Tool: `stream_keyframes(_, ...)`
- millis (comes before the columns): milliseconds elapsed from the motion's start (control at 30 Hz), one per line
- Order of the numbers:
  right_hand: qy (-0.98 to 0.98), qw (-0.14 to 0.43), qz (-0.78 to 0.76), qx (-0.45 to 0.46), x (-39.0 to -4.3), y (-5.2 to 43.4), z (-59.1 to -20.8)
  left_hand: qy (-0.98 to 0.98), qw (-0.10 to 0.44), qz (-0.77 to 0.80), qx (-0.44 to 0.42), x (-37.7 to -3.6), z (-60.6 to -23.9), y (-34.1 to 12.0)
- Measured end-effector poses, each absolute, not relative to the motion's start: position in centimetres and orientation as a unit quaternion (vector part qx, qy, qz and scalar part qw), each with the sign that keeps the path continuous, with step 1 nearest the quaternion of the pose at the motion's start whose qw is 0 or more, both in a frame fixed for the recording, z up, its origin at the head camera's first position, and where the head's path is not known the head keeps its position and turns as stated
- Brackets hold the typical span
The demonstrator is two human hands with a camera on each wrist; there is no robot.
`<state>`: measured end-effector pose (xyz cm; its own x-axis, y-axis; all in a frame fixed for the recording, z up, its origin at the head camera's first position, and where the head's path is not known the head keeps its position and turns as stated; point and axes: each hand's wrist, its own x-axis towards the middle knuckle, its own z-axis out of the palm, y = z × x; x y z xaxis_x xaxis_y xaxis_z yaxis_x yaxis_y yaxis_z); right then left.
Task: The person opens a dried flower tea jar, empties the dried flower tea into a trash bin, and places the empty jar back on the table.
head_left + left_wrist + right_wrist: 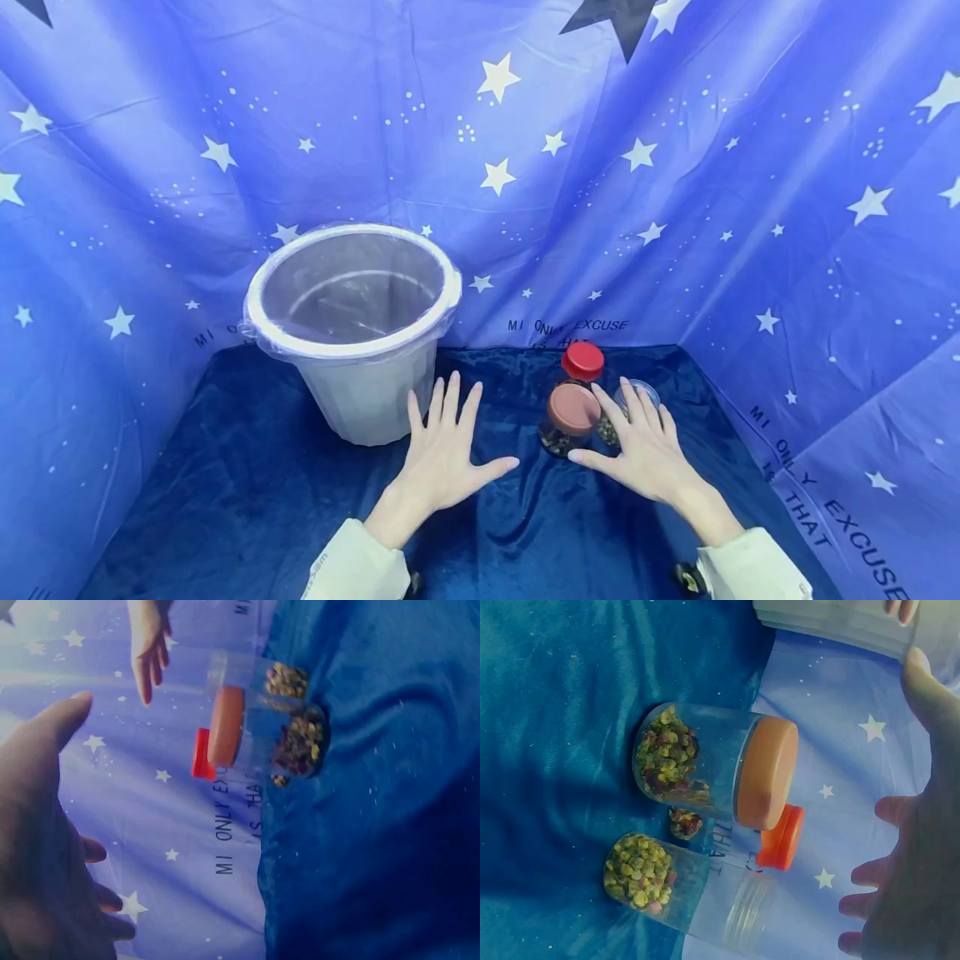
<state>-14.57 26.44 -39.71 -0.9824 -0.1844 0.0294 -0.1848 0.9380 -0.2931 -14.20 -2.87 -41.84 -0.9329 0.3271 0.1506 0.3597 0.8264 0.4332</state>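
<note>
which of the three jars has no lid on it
The clear jar under the right hand, farthest right in the head view. Its threaded mouth is bare; the other two carry a brown lid and a red cap.

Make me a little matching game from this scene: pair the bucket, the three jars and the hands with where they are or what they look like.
Things:
1. white plastic bucket
2. clear jar with the brown-orange lid
3. clear jar with the red lid
4. clear jar with no lid

Descriptions:
A. farthest back of the three jars
B. open-topped, under the right hand
C. lined with a clear bag, beyond the left hand
D. nearest jar, between the two hands

Pairs: 1-C, 2-D, 3-A, 4-B
</note>
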Motion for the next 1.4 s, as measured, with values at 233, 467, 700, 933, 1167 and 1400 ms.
stream_keyframes(233,-0.98,-0.007,0.172,0.097,-15.2,26.6,-39.2,-0.909,-0.046,-0.383,-0.159,-14.5,-41.6,-3.3)
stream_keyframes(467,-0.978,0.006,0.18,0.107,-15.5,26.7,-39.3,-0.896,-0.044,-0.416,-0.146,-14.8,-41.3,-3.8)
stream_keyframes(700,-0.975,0.038,0.183,0.119,-15.6,26.7,-40.2,-0.892,-0.032,-0.427,-0.143,-15.0,-41.5,-3.8)
stream_keyframes(933,-0.971,0.054,0.208,0.107,-15.7,26.7,-40.9,-0.879,-0.054,-0.454,-0.14,-16.0,-41.2,-3.7)
stream_keyframes(1167,-0.972,0.001,0.223,0.068,-15.9,27.0,-41.8,-0.893,-0.056,-0.42,-0.152,-17.2,-40.9,-3.4)
stream_keyframes(1400,-0.964,-0.051,0.245,0.091,-16.6,27.5,-44.2,-0.911,-0.054,-0.372,-0.171,-18.0,-41.4,-3.3)
